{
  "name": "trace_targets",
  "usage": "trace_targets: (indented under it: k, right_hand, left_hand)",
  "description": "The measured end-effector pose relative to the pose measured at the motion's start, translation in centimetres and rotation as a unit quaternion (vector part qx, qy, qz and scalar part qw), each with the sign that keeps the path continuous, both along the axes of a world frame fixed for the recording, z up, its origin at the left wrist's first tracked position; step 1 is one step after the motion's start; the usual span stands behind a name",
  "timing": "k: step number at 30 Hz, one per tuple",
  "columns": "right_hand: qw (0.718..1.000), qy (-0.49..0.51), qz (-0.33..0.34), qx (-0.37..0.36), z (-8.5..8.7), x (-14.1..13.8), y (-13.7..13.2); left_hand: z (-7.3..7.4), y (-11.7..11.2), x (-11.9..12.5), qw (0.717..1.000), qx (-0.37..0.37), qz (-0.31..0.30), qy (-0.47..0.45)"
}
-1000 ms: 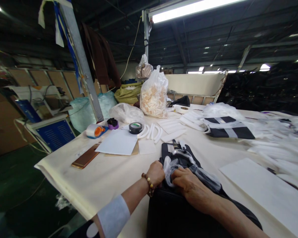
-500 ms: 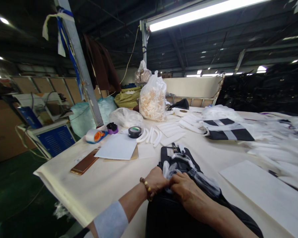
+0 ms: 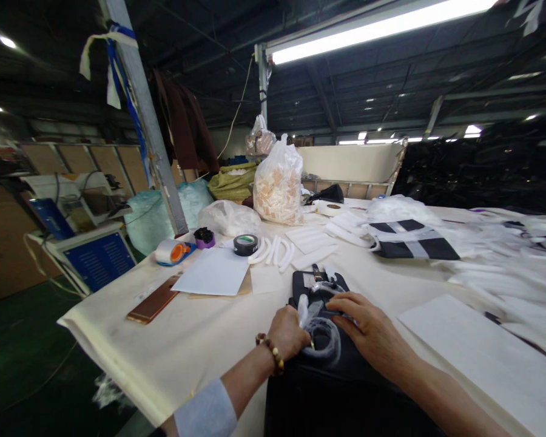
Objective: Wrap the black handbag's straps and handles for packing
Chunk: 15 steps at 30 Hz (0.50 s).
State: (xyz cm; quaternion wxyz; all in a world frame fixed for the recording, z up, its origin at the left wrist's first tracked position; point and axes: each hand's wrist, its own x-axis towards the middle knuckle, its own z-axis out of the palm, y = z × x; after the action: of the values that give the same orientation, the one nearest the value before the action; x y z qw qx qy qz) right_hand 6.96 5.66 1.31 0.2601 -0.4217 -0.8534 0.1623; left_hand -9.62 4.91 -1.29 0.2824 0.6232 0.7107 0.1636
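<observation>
A black bag [image 3: 327, 388] lies on the cream table [image 3: 195, 328] right in front of me. On its top sits a strap wrapped in clear plastic film [image 3: 321, 331]. My left hand [image 3: 287, 332], with a bead bracelet at the wrist, is closed and pinches the near end of that wrapped strap. My right hand [image 3: 368, 328] rests on the bag just right of it, fingers stretched forward and pressing down on the plastic-wrapped part near the black buckle [image 3: 317, 274].
On the table: white sheets [image 3: 213, 272] [image 3: 477, 352], a brown phone [image 3: 153, 300], black tape roll [image 3: 246, 244], tape dispenser [image 3: 170, 250], white foam strips [image 3: 275, 250], a plastic bag of beige pieces [image 3: 278, 182], a black-and-grey folded bag [image 3: 412, 241]. A metal post [image 3: 148, 121] stands at the left edge.
My right hand has let go of its grip and slid forward, fingers now spread flat on the wrapped strap. The plastic bundle is pushed down flatter. The left hand stays put.
</observation>
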Motion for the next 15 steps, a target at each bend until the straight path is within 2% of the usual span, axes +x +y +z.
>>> trace_targets:
  k: [3, 6, 10, 15]
  right_hand:
    - [0.991, -0.109, 0.075, 0.015, 0.1, -1.3, 1.0]
    - [0.978, -0.162, 0.13, 0.007, -0.1, -2.9, 2.0]
    - [0.964, -0.205, 0.165, -0.029, -0.5, -3.9, 3.4]
    - [0.955, -0.22, 0.186, -0.069, -1.6, -3.8, 4.5]
  left_hand:
    - [0.5, -0.2, 0.1, 1.0, 0.012, -0.026, 0.004]
    - [0.9, -0.4, 0.2, 0.998, 0.026, -0.051, 0.005]
    - [0.8, -0.5, 0.2, 0.997, 0.03, -0.069, 0.003]
    - [0.7, -0.7, 0.1, 0.997, 0.025, -0.067, -0.024]
